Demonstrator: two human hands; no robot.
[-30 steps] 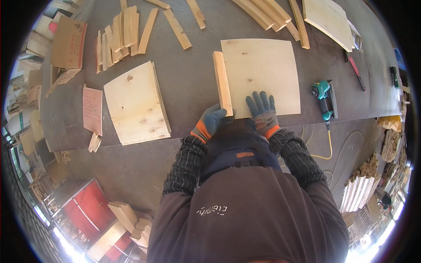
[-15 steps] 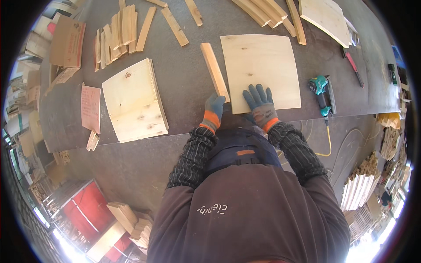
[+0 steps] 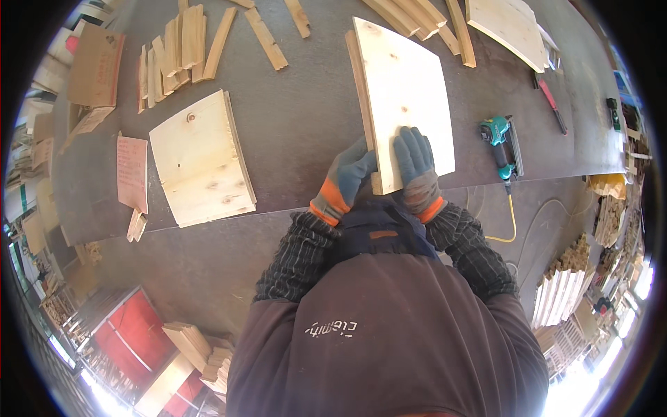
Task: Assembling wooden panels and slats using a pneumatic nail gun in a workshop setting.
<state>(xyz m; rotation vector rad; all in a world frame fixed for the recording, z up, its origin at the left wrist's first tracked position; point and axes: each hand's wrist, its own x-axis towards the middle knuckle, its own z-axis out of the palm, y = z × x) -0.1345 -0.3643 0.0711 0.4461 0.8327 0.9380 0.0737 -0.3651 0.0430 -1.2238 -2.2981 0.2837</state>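
A pale wooden panel point(image 3: 413, 90) is tilted with its left edge raised. A wooden strip point(image 3: 359, 87) runs along under that left edge. My left hand point(image 3: 347, 174), in a grey-blue and orange glove, is closed around the near end of the strip. Across the panel's near part lie the fingers of my right hand point(image 3: 417, 170), gloved the same way, gripping it at the near edge; the thumb is hidden. To the right rests a teal nail gun point(image 3: 500, 146) with a yellow hose point(image 3: 513, 219).
Stacked panels point(image 3: 201, 160) lie on the dark table point(image 3: 299, 139) at the left, beside a pink written sheet point(image 3: 132, 174). Several wooden strips point(image 3: 187, 48) lie at the far left, others point(image 3: 410, 17) at the far right. A red-handled tool point(image 3: 551, 101) lies beyond the nail gun.
The strip has moved right and now sits against the panel's left underside. The panel has gone from lying flat to tilted, left edge up. My left hand moved right with the strip.
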